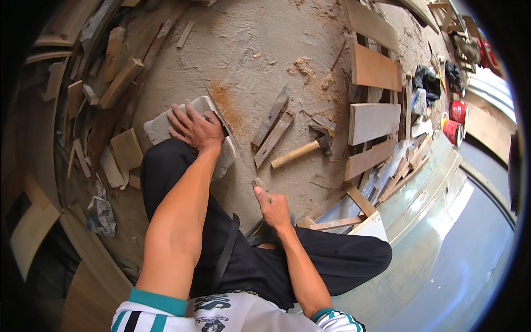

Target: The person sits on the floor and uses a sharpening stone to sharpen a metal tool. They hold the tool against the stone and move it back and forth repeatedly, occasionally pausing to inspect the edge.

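My left hand rests with spread fingers on a rough whitish block beside my bent knee. A small dark edge shows by its thumb; I cannot make out what it belongs to. My right hand is closed around the handle of a handsaw. The thin blade slants up and left from that fist, passing along the block's right side. Orange sawdust lies on the ground around its far end. To the right of the blade are two short wood strips and a hammer with a wooden handle.
Wood offcuts are heaped along the left. On the right stands a row of wooden slats, with red cans beyond. Glass-like sheets lie at the lower right. A crumpled plastic bag sits at left.
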### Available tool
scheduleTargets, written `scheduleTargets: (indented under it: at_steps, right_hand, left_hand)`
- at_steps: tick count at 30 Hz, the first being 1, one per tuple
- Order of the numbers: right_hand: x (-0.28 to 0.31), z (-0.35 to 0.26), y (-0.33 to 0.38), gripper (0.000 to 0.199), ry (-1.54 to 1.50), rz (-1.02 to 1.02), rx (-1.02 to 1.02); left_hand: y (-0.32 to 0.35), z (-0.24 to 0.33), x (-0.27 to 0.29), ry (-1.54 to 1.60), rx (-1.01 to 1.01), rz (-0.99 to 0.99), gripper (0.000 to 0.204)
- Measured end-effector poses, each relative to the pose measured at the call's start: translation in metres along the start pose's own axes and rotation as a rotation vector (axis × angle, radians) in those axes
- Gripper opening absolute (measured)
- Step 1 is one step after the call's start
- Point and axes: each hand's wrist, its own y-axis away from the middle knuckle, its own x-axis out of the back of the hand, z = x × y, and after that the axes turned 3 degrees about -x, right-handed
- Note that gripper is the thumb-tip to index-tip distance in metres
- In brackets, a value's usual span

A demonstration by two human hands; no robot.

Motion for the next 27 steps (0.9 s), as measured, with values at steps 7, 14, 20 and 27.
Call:
scheduleTargets:
  at_steps: [7, 14, 20, 27]
  right_hand:
    - [-0.004, -0.015, -0.014, 0.069, -0.142, 0.023, 0.068]
    - [-0.005, -0.006, -0.025, 0.071, -0.085, -0.021, 0.007]
    - [0.002, -0.001, 0.007, 0.075, -0.146, -0.031, -0.073]
    - [0.006, -0.022, -0.018, 0.076, -0.039, -0.012, -0.041]
  left_hand:
    - [0.000, 0.004, 0.000, 0.008, 0.042, -0.057, 0.063]
    - [0.002, 0.001, -0.008, -0.018, -0.016, -0.002, 0.058]
    - [-0.003, 0.000, -0.008, 0.064, 0.078, 0.055, 0.053]
    - [-0.001, -0.003, -0.003, 0.210, -0.013, 0.129, 0.040]
